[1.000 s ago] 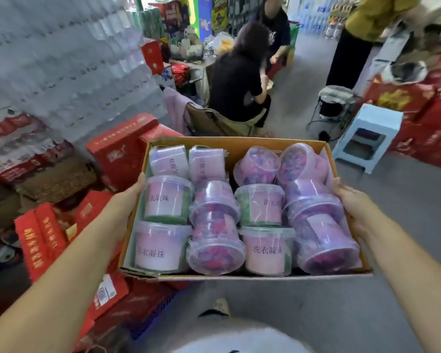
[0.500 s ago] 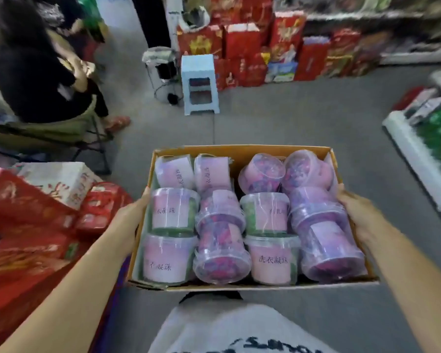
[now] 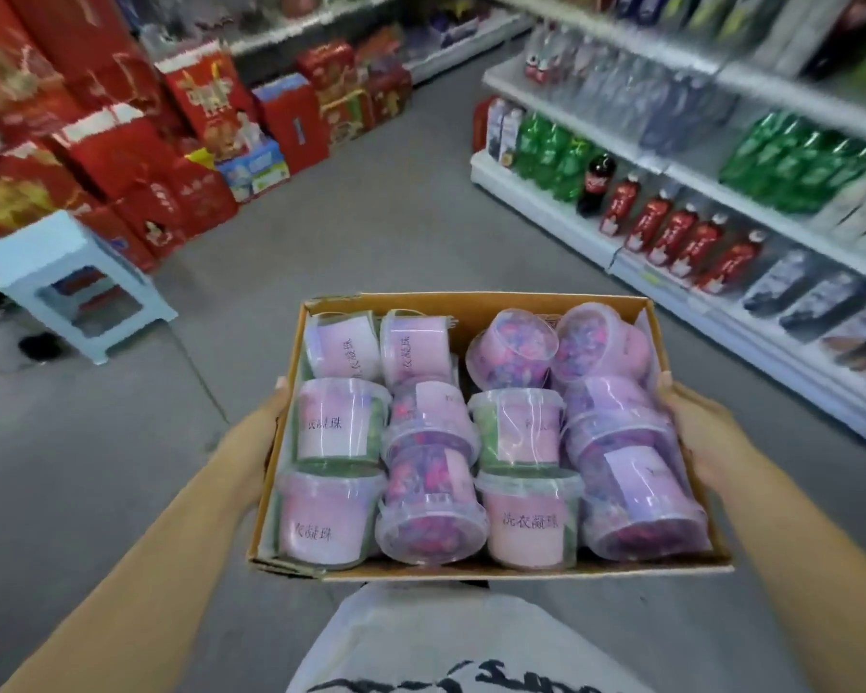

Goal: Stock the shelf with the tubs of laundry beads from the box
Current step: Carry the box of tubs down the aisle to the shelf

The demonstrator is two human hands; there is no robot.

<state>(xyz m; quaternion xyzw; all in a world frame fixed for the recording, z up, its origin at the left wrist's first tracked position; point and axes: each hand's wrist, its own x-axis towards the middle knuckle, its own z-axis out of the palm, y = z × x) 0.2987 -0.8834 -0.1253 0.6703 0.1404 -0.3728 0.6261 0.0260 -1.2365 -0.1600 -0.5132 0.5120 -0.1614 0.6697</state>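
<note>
Two hands share the load: our left hand and right hand clamp the cardboard box by its side walls, which keeps it level. Fingers are hidden underneath. The laundry bead tubs sit between our grips, unstocked. Beyond the right grip is a blurred drinks shelf; we can't identify the target shelf.

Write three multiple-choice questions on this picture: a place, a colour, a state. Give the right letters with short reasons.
1. Where is the stool? A on the floor, left of the box; B in the box; C on a table.
2. What colour are the stacked gift boxes? A green; B white; C red.
3. How is the box carried? A by one hand; B by both hands; C on the stool.
A: it stands on the floor at left. C: they are red. B: left hand and right hand hold its sides.
</note>
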